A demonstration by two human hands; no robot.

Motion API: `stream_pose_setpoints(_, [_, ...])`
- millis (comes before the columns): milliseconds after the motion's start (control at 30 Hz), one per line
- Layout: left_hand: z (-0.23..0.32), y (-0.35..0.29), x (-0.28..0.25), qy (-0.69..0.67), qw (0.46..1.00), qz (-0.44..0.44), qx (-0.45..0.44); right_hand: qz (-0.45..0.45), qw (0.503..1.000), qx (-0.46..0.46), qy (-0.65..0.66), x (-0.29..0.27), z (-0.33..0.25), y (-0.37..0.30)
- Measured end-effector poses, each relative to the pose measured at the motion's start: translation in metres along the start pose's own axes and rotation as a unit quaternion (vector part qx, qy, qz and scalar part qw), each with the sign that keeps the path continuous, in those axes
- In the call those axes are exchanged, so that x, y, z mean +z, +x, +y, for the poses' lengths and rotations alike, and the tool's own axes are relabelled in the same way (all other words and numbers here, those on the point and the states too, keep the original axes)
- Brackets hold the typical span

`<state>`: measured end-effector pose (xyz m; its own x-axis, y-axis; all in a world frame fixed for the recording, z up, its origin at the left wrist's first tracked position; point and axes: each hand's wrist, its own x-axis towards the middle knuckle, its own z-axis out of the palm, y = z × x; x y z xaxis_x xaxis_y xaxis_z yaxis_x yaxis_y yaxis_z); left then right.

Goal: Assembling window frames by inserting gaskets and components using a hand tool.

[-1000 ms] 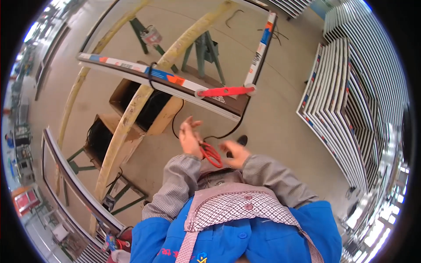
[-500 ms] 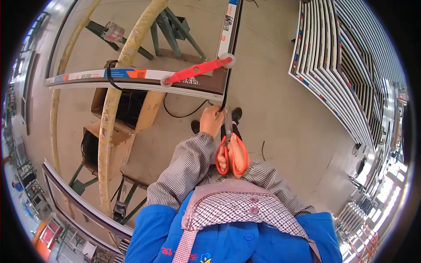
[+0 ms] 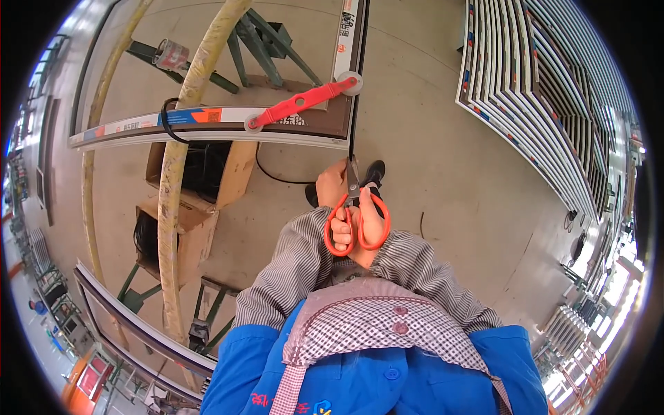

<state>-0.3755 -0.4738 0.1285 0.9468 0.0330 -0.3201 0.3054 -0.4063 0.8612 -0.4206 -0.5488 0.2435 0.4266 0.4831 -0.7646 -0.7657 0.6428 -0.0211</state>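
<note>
My right hand (image 3: 365,220) is wrapped through the orange-red handle loops of a pair of scissors (image 3: 354,185). The blades point away from me, at a thin black rubber strip (image 3: 352,153) hanging from the near right corner of a brown and white window frame (image 3: 235,135). My left hand (image 3: 330,184) is closed beside the blades, pinching the strip; its fingertips are partly hidden. On the frame's corner lies a red two-wheeled roller tool (image 3: 301,104), touched by neither hand.
Padded yellow rails (image 3: 172,200) carry the frame, and a black loop (image 3: 168,121) hangs around its near bar. Below stand open cardboard boxes (image 3: 235,176) with black coils inside and green metal stands (image 3: 259,52). Stacked frames (image 3: 498,90) lean at the far right.
The scissors have moved slightly left and away from me, their handles spreading wider, with the blades now at the strip below the corner. My left hand has shifted slightly left.
</note>
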Motion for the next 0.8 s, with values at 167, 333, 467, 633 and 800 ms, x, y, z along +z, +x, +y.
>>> stream_pose_setpoints(167, [0.013, -0.004, -0.003, 0.023, 0.999, 0.030, -0.007, -0.017, 0.999, -0.007, 0.036, 0.013, -0.003, 0.000])
stream_pose_setpoints(333, [0.015, -0.005, 0.003, 0.010, 0.999, 0.046, -0.008, 0.007, 0.997, -0.069, -0.022, 0.007, -0.001, 0.006])
stream_pose_setpoints(467, [0.011, -0.004, 0.003, 0.036, 0.997, 0.059, 0.029, -0.020, 0.998, -0.052, -0.023, -0.001, -0.006, -0.003])
stream_pose_setpoints(633, [0.016, -0.008, 0.009, 0.032, 0.994, 0.096, 0.038, -0.076, 0.995, 0.018, -0.063, -0.025, -0.028, -0.023])
stream_pose_setpoints(800, [0.015, -0.010, 0.021, -0.420, 0.903, 0.024, -0.091, 0.059, 0.920, -0.037, -0.386, -0.058, -0.056, -0.038])
